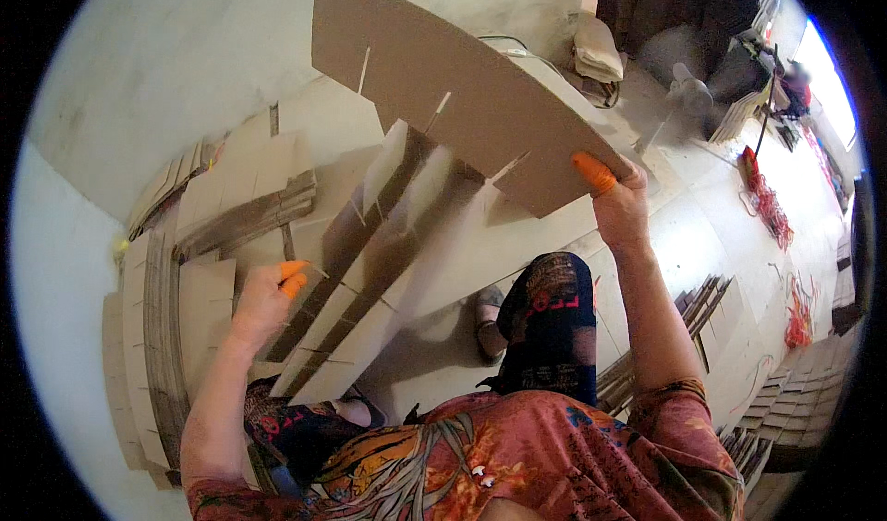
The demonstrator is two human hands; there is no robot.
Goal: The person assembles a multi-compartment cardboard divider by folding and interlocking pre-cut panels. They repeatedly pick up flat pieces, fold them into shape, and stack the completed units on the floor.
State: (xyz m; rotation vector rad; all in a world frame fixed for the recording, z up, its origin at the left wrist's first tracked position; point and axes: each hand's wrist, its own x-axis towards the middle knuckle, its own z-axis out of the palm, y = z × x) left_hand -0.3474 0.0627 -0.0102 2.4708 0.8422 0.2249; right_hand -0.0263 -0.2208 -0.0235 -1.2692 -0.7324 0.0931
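My right hand [617,193], with an orange finger cover on the thumb, grips the right end of a wide brown cardboard sheet [462,87]. Its lower edge has several slots and is raised above other slotted cardboard strips [360,313]. These long strips stand on edge, slanting from my lap away from me, and their far ends are close to the raised sheet; whether they touch is unclear. Orange covers also show on the finger and thumb of my left hand [277,290], closed at the left edge of the standing strips.
Stacks of cut cardboard [249,193] lie at the left by the wall, with a long slotted stack [164,336] nearer me. Cardboard bundles [795,401] are at the right. Red cord [765,202] lies on the floor, and a fan [691,89] stands at the back right.
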